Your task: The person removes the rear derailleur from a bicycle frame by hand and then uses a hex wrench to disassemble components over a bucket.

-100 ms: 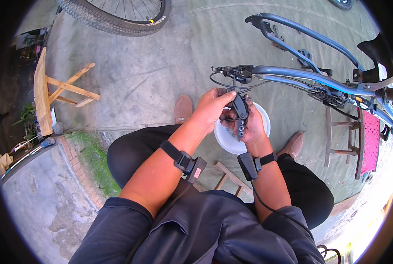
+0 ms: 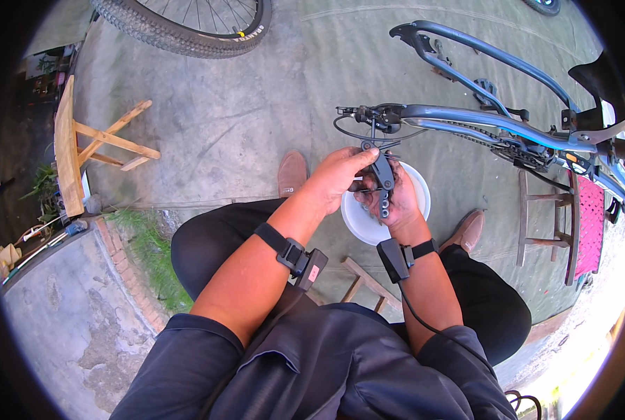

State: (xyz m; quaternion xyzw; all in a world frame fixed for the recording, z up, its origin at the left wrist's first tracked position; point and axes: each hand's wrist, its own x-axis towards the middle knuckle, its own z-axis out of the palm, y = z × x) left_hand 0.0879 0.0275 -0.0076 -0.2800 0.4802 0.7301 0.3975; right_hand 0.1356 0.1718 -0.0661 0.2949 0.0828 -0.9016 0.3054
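Observation:
Both hands meet above a white bucket (image 2: 358, 227), around a black folding multi-tool (image 2: 382, 173) with a row of round silver ends at its lower part. My left hand (image 2: 340, 170) pinches its upper end, thumb pressed on top. My right hand (image 2: 407, 201) cradles it from the right side, the palm and curled fingers darkened with grease. Just beyond the fingers is the rear end of a blue bicycle frame (image 2: 459, 114), with a derailleur (image 2: 382, 119) and a looped black cable. Some fingertips are hidden behind the tool.
A bicycle wheel (image 2: 207, 43) lies at the upper left. At the left stands a wooden folding stool (image 2: 109, 140); at the right, a wooden seat with a pink cover (image 2: 590, 224). Part of a low wooden frame (image 2: 351, 294) shows between my legs. A grass strip (image 2: 144, 245) runs along bricks.
My left thumb has shifted slightly on the upper end of the multi-tool, and a little more of that end shows. The rest looks the same.

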